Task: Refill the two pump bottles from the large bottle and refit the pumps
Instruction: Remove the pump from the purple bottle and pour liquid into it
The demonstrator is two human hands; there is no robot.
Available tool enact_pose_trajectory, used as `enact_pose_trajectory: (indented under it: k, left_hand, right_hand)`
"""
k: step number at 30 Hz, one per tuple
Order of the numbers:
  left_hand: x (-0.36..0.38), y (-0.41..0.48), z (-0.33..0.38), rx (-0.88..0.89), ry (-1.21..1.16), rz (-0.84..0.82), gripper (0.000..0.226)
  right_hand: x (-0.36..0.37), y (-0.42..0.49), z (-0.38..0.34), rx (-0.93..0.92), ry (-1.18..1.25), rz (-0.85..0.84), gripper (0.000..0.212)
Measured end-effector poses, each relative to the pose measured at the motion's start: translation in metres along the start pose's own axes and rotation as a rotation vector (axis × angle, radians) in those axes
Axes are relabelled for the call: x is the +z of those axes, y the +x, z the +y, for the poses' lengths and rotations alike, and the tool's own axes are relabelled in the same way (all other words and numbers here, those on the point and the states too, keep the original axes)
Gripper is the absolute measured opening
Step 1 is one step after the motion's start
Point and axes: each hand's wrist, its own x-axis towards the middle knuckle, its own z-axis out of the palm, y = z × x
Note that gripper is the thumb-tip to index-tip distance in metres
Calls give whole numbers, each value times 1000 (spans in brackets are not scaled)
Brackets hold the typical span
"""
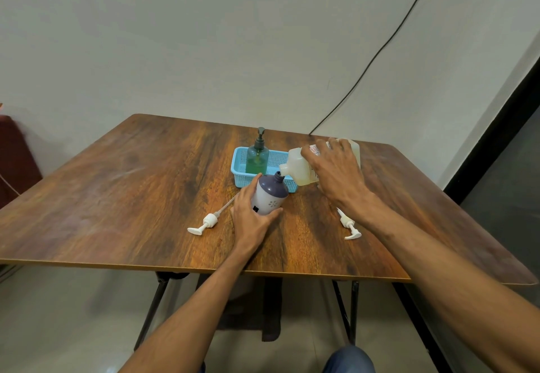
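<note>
The large bottle (304, 169) is tipping spout-down onto the open neck of the purple pump bottle (270, 194), near the desk's (117, 197) far edge in front of the blue basket (238, 168). It is probably weighty and sloshing, so the right hand (333, 168) is gripping its body from above. The left hand (251, 214) is clasping the smooth, likely slippery purple one, tilted. Any stream is too small to see; that hand is covering its base. Two pumps (204, 223) are lying loose nearer the front edge.

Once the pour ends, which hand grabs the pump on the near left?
Left. The left hand only steadies the purple bottle, beside that pump; the right hand carries the large bottle.
</note>
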Motion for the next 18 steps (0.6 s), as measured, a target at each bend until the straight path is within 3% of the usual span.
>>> enact_pose_trajectory:
  k: [9, 18]
  left_hand:
    - [0, 0, 0, -20, -3, -12, 90]
    - [0, 0, 2, -19, -9, -9, 90]
  right_hand:
    - [-2, 0, 0, -6, -6, 6, 65]
    - [-2, 0, -1, 24, 66, 61, 48]
